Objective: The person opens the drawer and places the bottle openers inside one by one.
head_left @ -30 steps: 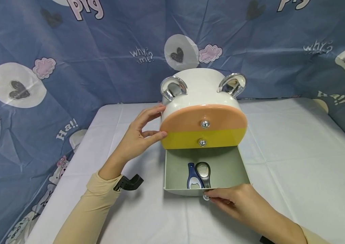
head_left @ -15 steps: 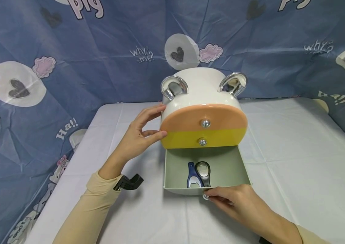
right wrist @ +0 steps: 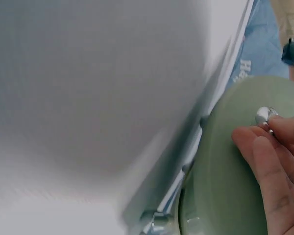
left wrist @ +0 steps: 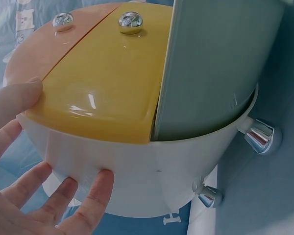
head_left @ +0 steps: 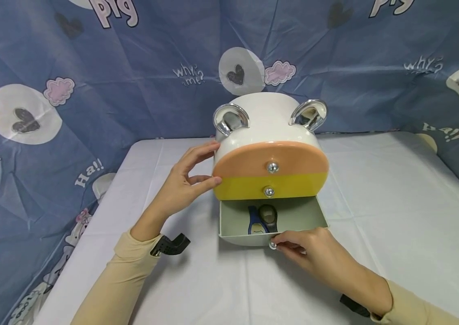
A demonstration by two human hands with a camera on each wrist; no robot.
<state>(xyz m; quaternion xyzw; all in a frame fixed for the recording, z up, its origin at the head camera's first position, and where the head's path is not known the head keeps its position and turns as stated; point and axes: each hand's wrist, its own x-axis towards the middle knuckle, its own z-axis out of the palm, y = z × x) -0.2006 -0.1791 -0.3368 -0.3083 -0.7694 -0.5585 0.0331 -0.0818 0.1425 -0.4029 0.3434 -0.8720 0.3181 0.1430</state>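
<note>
A rounded white drawer cabinet (head_left: 267, 110) with an orange top front and a yellow middle front stands on the table. Its sage-green bottom drawer (head_left: 302, 212) is partly pulled out. Inside lie a blue bottle-opener-like tool (head_left: 255, 219) and a dark tool with a rounded end (head_left: 268, 216), side by side. My right hand (head_left: 318, 257) pinches the drawer's silver knob (right wrist: 262, 115) between thumb and fingers. My left hand (head_left: 178, 185) rests against the cabinet's left side, its thumb (left wrist: 24, 95) at the front edge and spread fingers along the white shell.
Two silver ear-shaped pieces (head_left: 231, 118) stick up from the cabinet top. Silver feet (left wrist: 262, 137) show beneath it in the left wrist view. A white cloth (head_left: 197, 284) covers the table, and a printed blue curtain (head_left: 152, 90) hangs behind.
Over the last half second the bottom drawer has slid partway inward, away from me, with my right hand on its knob. The tools moved with it. My left hand stays in place.
</note>
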